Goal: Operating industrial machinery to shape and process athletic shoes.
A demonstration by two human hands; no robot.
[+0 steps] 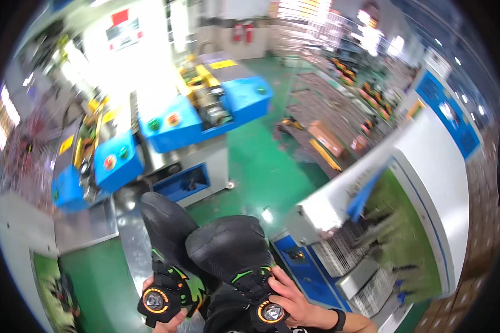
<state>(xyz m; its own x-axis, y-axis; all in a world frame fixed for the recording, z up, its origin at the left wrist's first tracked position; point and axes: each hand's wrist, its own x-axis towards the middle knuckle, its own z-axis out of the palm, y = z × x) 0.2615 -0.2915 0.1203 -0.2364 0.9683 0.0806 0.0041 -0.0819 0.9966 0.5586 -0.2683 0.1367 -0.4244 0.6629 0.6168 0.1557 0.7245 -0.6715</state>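
Two black shoes with green trim are held up side by side close to me, toes pointing away. The left shoe (168, 222) carries an orange-ringed round dial near its ankle end, and so does the right shoe (228, 244). My left hand (175, 323) is closed around the ankle end of the left shoe, partly hidden by it. On the outer side of the right shoe, my right hand (291, 297) grips with fingers wrapped over its collar. A dark band circles my right wrist.
A machine with blue housings (172, 125) and green and red buttons stands ahead on the left. A white and blue machine (433, 150) with a green inside is at the right. Beyond lies a rack (344, 100) with shoes and a cardboard box (325, 139). Green floor (255, 161) runs between them.
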